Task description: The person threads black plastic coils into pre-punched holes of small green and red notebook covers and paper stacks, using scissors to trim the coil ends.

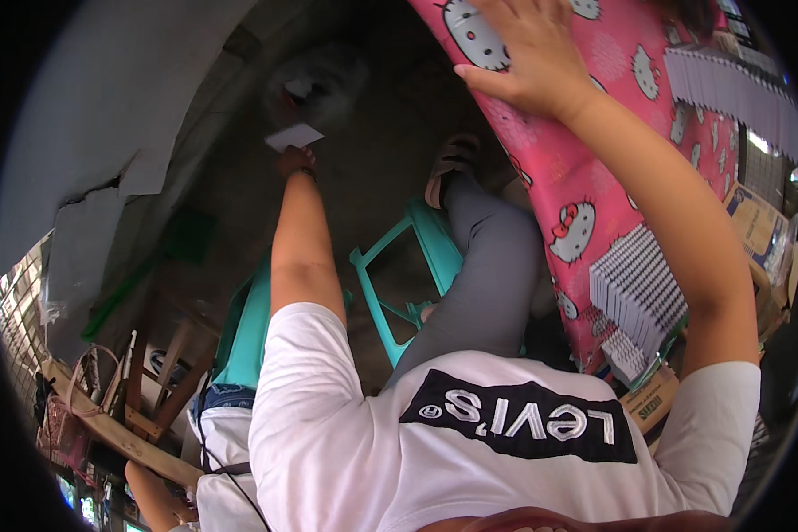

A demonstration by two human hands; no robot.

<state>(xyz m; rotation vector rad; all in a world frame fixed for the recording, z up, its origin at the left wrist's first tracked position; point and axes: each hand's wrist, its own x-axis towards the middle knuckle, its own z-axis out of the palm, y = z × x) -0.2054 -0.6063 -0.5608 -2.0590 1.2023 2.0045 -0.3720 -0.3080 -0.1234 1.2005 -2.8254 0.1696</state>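
Observation:
My left hand point(294, 161) reaches out low over the dark floor, its fingers closed on a small white piece of paper point(296, 136). Just beyond it lies a clear plastic bag point(319, 84) with something pale and red inside. My right hand point(534, 64) rests with fingers spread on the pink cartoon-cat table cover point(607, 133), holding nothing. Under my right forearm, near the table's edge, stands a stack of white sheets or pads with dark-dotted edges point(638, 288). A long row of similar pads point(740, 102) sits at the table's far right.
Teal plastic stools point(430, 244) point(246, 332) stand around my legs. A large grey panel point(106, 106) with a torn edge rises at the left. Cardboard boxes point(758, 222) are at the right. Another person's arm point(155, 496) shows at lower left, beside a curved wooden rail point(120, 426).

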